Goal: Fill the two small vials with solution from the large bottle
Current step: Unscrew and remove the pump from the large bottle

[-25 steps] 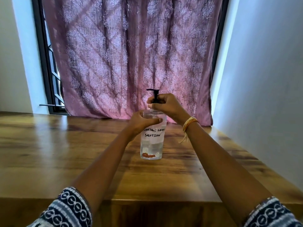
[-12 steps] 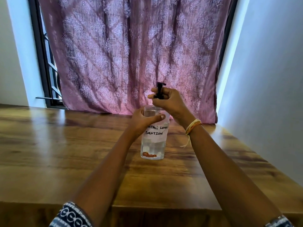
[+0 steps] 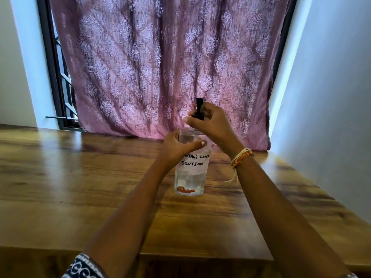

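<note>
Just right of the frame's centre, 1 large bottle [image 3: 190,177] stands upright on the wooden table [image 3: 60,177]. It is clear, holds clear liquid in its lower part, and carries 1 white label [image 3: 195,160] with 2 lines of handwriting, the lower reading "SOLUTION" and the upper partly covered by a thumb. A small reddish patch shows near its base.

2 bare hands are on it. The left hand [image 3: 176,148] comes in from the lower left and is closed around the bottle's upper body, thumb lying across the front just above the label. The right hand [image 3: 210,125] comes in from the lower right and sits above the left, its fingers closed around the base of 1 black pump head [image 3: 198,109], whose stem and top stick up above the knuckles. Whether the pump is seated on the neck or lifted off it cannot be told, since the hand hides the joint.

The right wrist wears 1 bundle of thread bands [image 3: 241,157] in yellow, orange and white, with loose ends hanging down. 1 patterned dark-and-white sleeve [image 3: 84,267] shows at the bottom edge, left of centre.

Behind the table, 1 mauve patterned curtain [image 3: 160,67] fills the upper middle of the frame, with 1 dark window frame [image 3: 50,67] at its left and pale walls on both sides. No vials are visible.
</note>
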{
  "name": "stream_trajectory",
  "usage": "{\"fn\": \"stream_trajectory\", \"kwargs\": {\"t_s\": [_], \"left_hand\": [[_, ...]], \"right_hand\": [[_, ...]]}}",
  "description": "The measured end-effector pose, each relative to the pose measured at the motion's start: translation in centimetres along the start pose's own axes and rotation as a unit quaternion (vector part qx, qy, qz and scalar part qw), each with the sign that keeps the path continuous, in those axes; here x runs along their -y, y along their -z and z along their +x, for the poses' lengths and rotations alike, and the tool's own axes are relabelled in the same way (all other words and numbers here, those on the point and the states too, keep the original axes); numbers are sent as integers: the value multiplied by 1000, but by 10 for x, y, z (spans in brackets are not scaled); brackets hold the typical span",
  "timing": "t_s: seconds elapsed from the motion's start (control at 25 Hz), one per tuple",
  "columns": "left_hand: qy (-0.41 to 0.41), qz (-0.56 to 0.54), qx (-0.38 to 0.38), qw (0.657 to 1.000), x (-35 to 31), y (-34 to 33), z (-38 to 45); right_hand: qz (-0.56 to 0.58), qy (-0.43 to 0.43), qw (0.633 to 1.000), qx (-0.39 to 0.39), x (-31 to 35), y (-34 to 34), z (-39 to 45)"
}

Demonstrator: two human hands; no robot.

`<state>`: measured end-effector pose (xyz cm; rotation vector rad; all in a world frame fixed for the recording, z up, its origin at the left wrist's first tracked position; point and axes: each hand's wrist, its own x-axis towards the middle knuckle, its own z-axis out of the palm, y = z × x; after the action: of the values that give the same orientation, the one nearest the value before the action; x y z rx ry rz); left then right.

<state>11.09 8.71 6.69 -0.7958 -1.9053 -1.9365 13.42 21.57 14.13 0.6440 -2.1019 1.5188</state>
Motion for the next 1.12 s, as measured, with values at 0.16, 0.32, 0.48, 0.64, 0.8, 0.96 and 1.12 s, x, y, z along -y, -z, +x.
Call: {"fn": "stream_trajectory", "kwargs": {"t_s": [0.16, 0.32, 0.48, 0.64, 0.8, 0.96, 1.12], "left_hand": [[0, 0, -1, 1000, -1, 1, -1], [1, 3, -12, 1000, 0, 1, -2], [-34, -9, -7, 999, -4, -2, -5], [-67, -22, -20, 997, -9, 0, -5], [-63, -33, -32, 997, -9, -1, -5], [-72, -36, -27, 996, -9, -1, -5], [-59, -22, -39, 997, -9, -2, -5]], "right_hand": [[7, -25, 998, -54, -2, -2, 1], [85, -7, 996, -9, -1, 0, -4], [-8, 8, 999, -40, 0, 0, -1], [36, -34, 996, -73, -2, 2, 0], [88, -38, 995, -40, -3, 4, 0], [4, -34, 999, -23, 2, 3, 1], [30, -53, 998, -31, 2, 8, 0]]}}
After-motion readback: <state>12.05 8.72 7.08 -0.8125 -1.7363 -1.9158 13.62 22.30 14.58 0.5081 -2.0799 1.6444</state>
